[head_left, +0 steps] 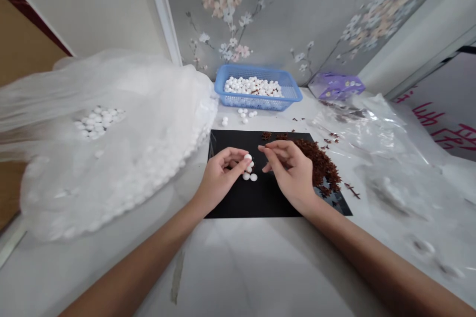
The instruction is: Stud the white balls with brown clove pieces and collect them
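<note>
- A white ball (pixel 248 157) is grasped between the thumb and fingertips of the left hand (pixel 223 171), above the black mat (pixel 238 203).
- The thumb and forefinger of the right hand (pixel 292 171) are drawn close together just to the right of the ball, apart from it; whether a small piece is pinched there cannot be told.
- More balls (pixel 253 177) are seen on the mat, just below the left fingertips.
- Brown star-shaped pieces (pixel 320 163) are heaped at the mat's right side, beside the right hand; a few are scattered past its edge.
- Behind the mat, further balls are held in a blue basket (pixel 293 93); at the left, many are contained in a clear bag (pixel 156 84).
- For steady work, the ball is probably best gripped lightly near its edge, with the side toward the right hand left uncovered.
- Small pieces are likely best pinched by the very tips, both hands being kept low over the mat, since smooth balls may roll if dropped.
</note>
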Demonstrator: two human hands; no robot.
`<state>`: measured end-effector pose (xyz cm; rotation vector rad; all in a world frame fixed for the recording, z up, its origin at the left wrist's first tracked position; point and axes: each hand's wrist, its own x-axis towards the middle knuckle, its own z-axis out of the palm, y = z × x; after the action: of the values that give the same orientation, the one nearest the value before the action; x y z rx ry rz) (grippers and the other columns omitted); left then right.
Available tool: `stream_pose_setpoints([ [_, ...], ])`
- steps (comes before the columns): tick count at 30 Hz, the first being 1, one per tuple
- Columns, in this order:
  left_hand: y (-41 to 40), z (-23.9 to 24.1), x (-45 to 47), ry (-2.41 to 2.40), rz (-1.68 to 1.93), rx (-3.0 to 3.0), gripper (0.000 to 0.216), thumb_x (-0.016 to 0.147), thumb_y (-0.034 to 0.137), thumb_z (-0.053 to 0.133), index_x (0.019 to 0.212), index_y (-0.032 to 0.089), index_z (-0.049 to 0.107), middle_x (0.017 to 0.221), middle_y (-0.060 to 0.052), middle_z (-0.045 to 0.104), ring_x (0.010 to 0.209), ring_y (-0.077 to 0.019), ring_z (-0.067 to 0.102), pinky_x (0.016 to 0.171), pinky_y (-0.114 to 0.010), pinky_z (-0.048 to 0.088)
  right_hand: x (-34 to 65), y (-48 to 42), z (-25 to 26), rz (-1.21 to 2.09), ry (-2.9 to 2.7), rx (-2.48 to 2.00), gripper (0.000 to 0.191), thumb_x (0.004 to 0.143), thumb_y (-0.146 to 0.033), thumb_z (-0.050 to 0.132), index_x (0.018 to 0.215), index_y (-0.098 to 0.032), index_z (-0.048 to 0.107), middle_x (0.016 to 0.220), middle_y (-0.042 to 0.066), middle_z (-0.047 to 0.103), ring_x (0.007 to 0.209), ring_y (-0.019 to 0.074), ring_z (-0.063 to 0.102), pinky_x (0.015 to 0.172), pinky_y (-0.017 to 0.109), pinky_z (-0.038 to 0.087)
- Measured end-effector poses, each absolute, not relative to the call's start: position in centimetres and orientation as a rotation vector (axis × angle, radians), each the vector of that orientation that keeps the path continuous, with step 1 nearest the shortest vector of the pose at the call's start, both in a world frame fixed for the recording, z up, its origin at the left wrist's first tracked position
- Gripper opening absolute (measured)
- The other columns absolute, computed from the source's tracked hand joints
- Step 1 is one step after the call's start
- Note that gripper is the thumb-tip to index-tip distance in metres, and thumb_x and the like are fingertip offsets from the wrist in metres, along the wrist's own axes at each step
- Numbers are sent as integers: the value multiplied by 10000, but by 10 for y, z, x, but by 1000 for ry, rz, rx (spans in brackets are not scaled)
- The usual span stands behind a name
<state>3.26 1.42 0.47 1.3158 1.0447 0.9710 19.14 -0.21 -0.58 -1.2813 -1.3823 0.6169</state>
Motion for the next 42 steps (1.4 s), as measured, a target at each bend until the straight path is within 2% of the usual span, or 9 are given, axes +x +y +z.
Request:
stream_pose_setpoints([
  [3, 14, 4, 32, 1033, 964, 1334, 270, 747, 359, 654, 955, 194, 604, 830, -11, 670, 766, -124, 615, 676, -231, 448, 189, -5, -3, 452, -1440, -1275, 68, 820, -266, 592, 831, -199, 590, 768, -1, 616, 495, 75, 514, 481, 232, 437],
  [6, 14, 2, 31, 1029, 940, 1343, 252, 736, 372, 665, 905, 191, 615, 823, -17, 676, 744, -130, 618, 677, -246, 448, 189, -6, -2, 306, -1477, -1264, 19, 796, -207, 618, 782, -202, 631, 737, -9, 548, 557, 87, 487, 505, 235, 422],
  [11, 14, 2, 31, 1000, 908, 1344, 245, 735, 386, 660, 859, 175, 654, 823, -40, 691, 761, -155, 634, 706, -273, 467, 187, -7, -4, 317, -1551, -1260, 89, 839, -188, 550, 837, -221, 633, 784, 13, 559, 632, 116, 524, 518, 253, 434],
  [19, 14, 3, 31, 998, 912, 1341, 231, 725, 374, 673, 857, 184, 680, 845, -43, 714, 793, -166, 646, 707, -265, 474, 187, -9, -7, 213, -1648, -1251, 67, 842, -187, 542, 847, -223, 598, 780, 10, 536, 531, 92, 452, 470, 252, 414],
  [27, 15, 2, 31, 953, 908, 1294, 227, 729, 358, 672, 863, 174, 686, 862, -44, 719, 830, -170, 651, 773, -278, 489, 191, -6, -8, 271, -1740, -1164, 86, 837, -151, 537, 853, -210, 597, 796, 13, 552, 559, 86, 494, 477, 232, 433],
  [32, 17, 1, 29, 985, 923, 1270, 260, 714, 380, 680, 871, 173, 698, 829, -42, 707, 780, -164, 640, 756, -285, 488, 194, -5, -10, 345, -1787, -1105, 149, 807, -208, 584, 955, -213, 573, 889, 30, 553, 462, 54, 445, 458, 243, 457],
  [42, 18, 2, 28, 980, 911, 1294, 253, 729, 386, 661, 861, 175, 704, 764, -33, 701, 728, -157, 629, 730, -277, 484, 198, -2, -10, 386, -1861, -1088, 113, 842, -233, 560, 947, -220, 598, 870, 32, 562, 517, 73, 484, 460, 230, 458],
])
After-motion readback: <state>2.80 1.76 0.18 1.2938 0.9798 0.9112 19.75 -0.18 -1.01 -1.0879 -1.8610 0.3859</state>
